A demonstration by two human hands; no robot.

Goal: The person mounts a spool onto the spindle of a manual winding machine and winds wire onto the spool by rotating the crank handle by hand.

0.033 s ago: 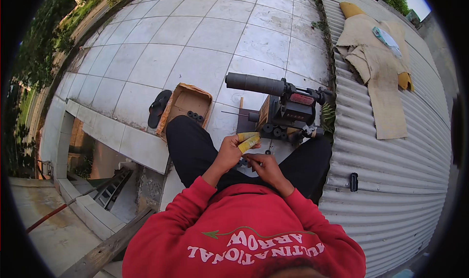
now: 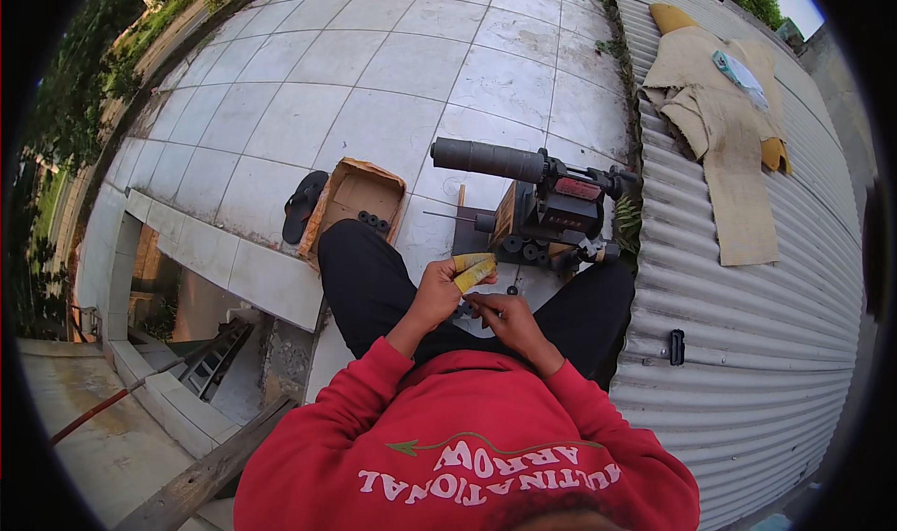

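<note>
My left hand [image 2: 435,293] is in front of my lap, with yellow wrapping [image 2: 476,274] around two of its fingers, which are bent together. Close beside it, my right hand [image 2: 509,320] pinches with thumb and fingertips, almost touching the left. Whatever lies between the fingertips is too small and dark to make out. Small black rings [image 2: 464,311] show just below the hands, between my legs. Beyond them stands a black machine [image 2: 561,209] with a long dark grey cylinder [image 2: 488,160] pointing left. More black ring-shaped pieces [image 2: 531,252] sit at its near side.
An open cardboard box [image 2: 360,190] with several black rings [image 2: 374,221] stands by my left knee, a dark sandal [image 2: 305,204] beside it. Corrugated sheeting [image 2: 738,344] on the right carries beige cloth [image 2: 738,157] and a small black object [image 2: 676,347]. A ledge drops off at left.
</note>
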